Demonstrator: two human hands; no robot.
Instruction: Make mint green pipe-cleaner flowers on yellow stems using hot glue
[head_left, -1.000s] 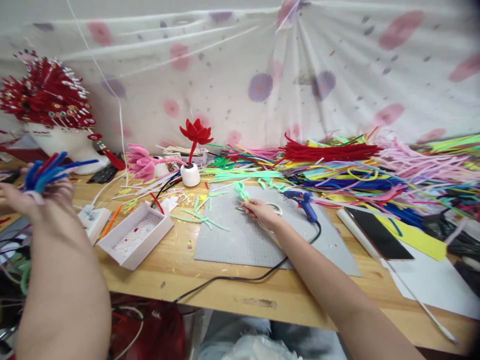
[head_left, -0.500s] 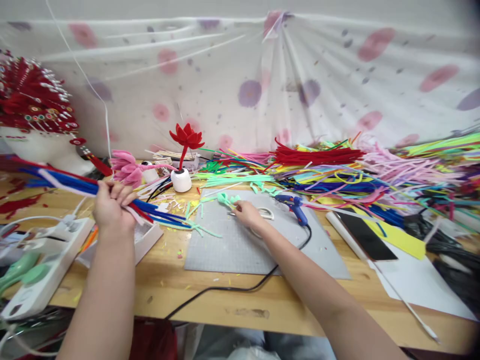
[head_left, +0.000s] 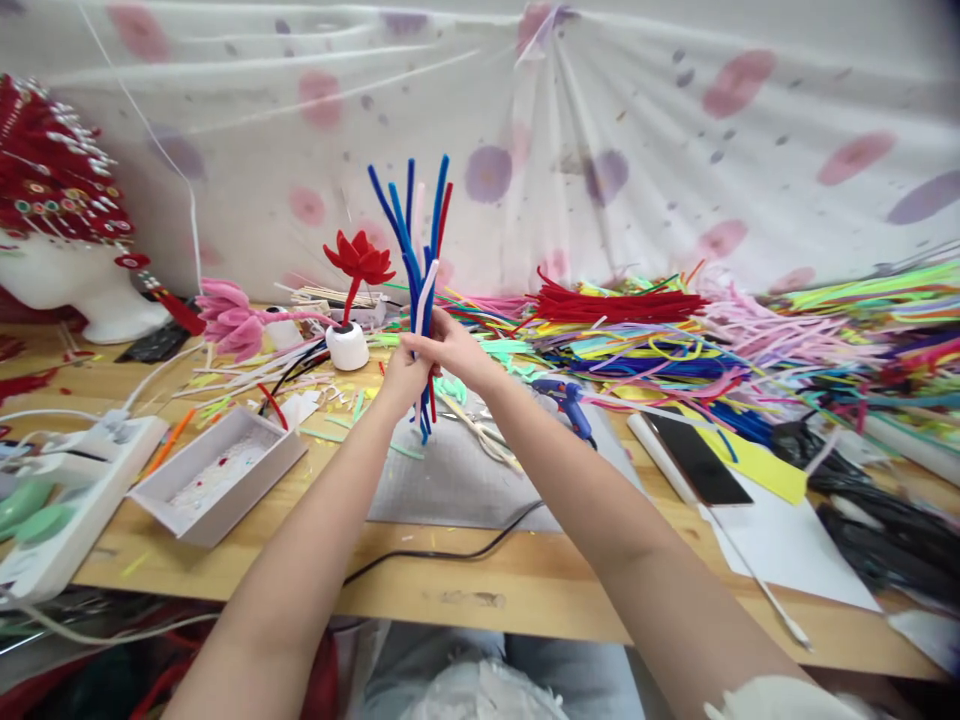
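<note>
An upright bundle of pipe cleaners (head_left: 415,270), mostly blue with some red and pale pink, stands over the grey cutting mat (head_left: 465,495). My left hand (head_left: 405,382) is closed around its lower part. Against the same bundle, my right hand (head_left: 456,350) wraps from the other side, its fingers partly hidden behind the stems. Just beneath the hands lie scissors (head_left: 484,432) with pale handles and some mint-green pipe cleaner pieces (head_left: 450,388). A blue glue gun (head_left: 568,402) rests to the right on the mat.
A red flower (head_left: 358,258) stands in a white pot (head_left: 346,348), beside a pink flower (head_left: 229,318). Left are an open white box (head_left: 262,475) and a power strip (head_left: 112,500). Heaped pipe cleaners (head_left: 622,305) line the back; a phone (head_left: 697,458) lies right.
My left hand has brought the bundle from the left to the middle and turned it upright. My right hand has left the mat and scissors and now grips the bundle too.
</note>
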